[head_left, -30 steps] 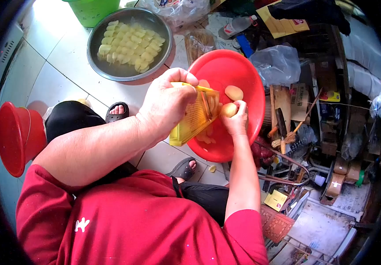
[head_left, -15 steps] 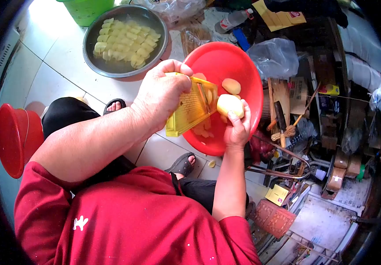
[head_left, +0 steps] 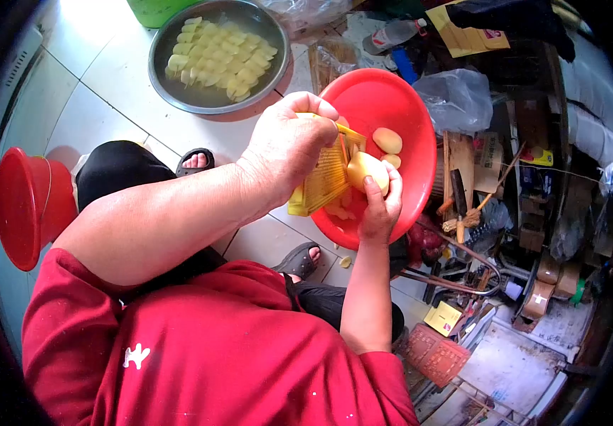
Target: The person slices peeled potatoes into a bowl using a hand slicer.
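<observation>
The left grip (head_left: 291, 138) is closed on a tilted yellow slicer (head_left: 326, 176); the right grip (head_left: 381, 209) curls around a peeled potato (head_left: 365, 170) at its right, over the red basin (head_left: 414, 113).

Ribbed yellow slicer (head_left: 323, 179), pale yellow potato (head_left: 365, 171), bright red basin (head_left: 416, 124)

Rel. to red basin (head_left: 416, 170) ctr: open rm inside, approx 12–1 o'clock; slicer (head_left: 323, 177) blocks 8–9, plastic bag (head_left: 456, 99) crowds 2, steel basin (head_left: 171, 86) at 10.
</observation>
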Motion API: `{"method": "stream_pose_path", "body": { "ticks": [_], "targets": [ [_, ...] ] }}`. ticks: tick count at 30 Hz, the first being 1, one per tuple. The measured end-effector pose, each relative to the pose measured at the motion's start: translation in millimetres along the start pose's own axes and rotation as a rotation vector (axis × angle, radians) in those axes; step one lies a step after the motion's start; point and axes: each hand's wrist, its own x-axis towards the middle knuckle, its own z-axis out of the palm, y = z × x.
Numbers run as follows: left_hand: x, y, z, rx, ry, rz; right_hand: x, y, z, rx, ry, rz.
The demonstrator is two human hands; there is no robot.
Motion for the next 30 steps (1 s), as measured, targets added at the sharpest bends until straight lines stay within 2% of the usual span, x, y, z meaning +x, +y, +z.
{"method": "stream_pose_path", "body": {
  "ticks": [1, 3, 9, 12, 15, 17, 19, 20, 22, 25, 26, 29, 30],
  "targets": [
    [0, -1, 0, 0.022, 0.011, 0.015, 0, 3, -2, -0.001, -0.001, 0.001],
    [1, -1, 0, 0.034, 0.025, 0.019, 2, 2, -1, -0.286, -0.004, -0.152],
    [-2, -2, -2, 0.045, 0.048, 0.021, -3, -12, 8, -0.277, -0.055, -0.192],
    [-5, -2, -2, 0.047, 0.045, 0.002, -22, -48, 23, -0.301, -0.116, -0.261],
    [-5, -5, -4, 0.038, 0.028, 0.004, -17, -40, 24, -0.390, -0.063, -0.312],
    [-6, -9, -5, 0.048, 0.017, 0.005, 8, -6, 11, -0.480, 0.031, -0.192],
    [-6, -14, -4, 0.083, -0.036, 0.067, 35, 36, -9, -0.393, 0.062, -0.008],
    [-13, -9, 2, 0.037, -0.032, 0.004, 37, 33, -8, -0.393, 0.063, -0.014],
    [-8, -9, -1, 0.004, -0.020, 0.020, 27, 16, 1, -0.221, -0.010, -0.001],
    [-8, -11, -4, 0.013, -0.015, 0.050, -13, -50, 24, -0.532, -0.092, -0.443],
    [-11, -12, -5, 0.048, -0.015, 0.059, -12, -46, 24, -0.529, -0.090, -0.440],
    [-11, -14, -7, 0.075, -0.027, 0.071, 15, 8, 11, -0.398, 0.003, -0.154],
    [-11, -15, -7, 0.065, -0.043, 0.067, 31, 23, 1, -0.475, 0.007, -0.059]
  ]
}}
